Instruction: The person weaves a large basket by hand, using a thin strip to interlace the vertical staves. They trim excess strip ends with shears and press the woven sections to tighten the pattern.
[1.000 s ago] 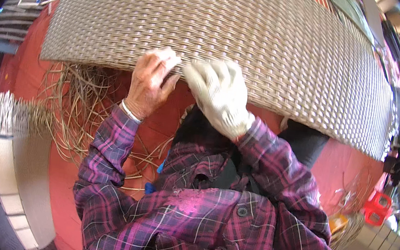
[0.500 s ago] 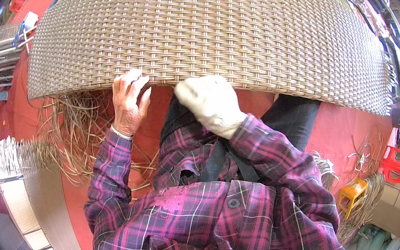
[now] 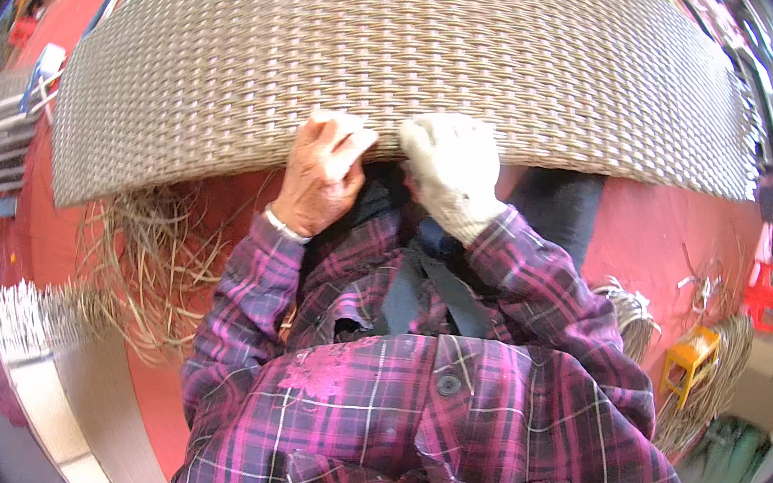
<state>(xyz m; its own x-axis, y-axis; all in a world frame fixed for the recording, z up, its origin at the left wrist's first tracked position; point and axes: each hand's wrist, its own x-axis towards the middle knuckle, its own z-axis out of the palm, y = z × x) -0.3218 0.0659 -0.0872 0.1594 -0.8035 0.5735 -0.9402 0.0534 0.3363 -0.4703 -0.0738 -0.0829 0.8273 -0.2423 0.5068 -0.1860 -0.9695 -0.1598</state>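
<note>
Hands side by side — left hand [image 3: 322,176], gloved right hand [image 3: 453,174] pinching woven panel [image 3: 409,61] edge.

on the red floor [image 3: 668,228] we see a heap of loose pale strands [image 3: 146,275] at the left. at the right a small yellow stool [image 3: 692,361] stands near, and a red stool [image 3: 768,293] a little farther. between them and us lies a coiled bundle of strands [image 3: 630,315].

A red floor [image 3: 677,229] carries loose straw strands [image 3: 145,280], a yellow stool [image 3: 692,361] and a red stool [image 3: 768,293] at right.
</note>
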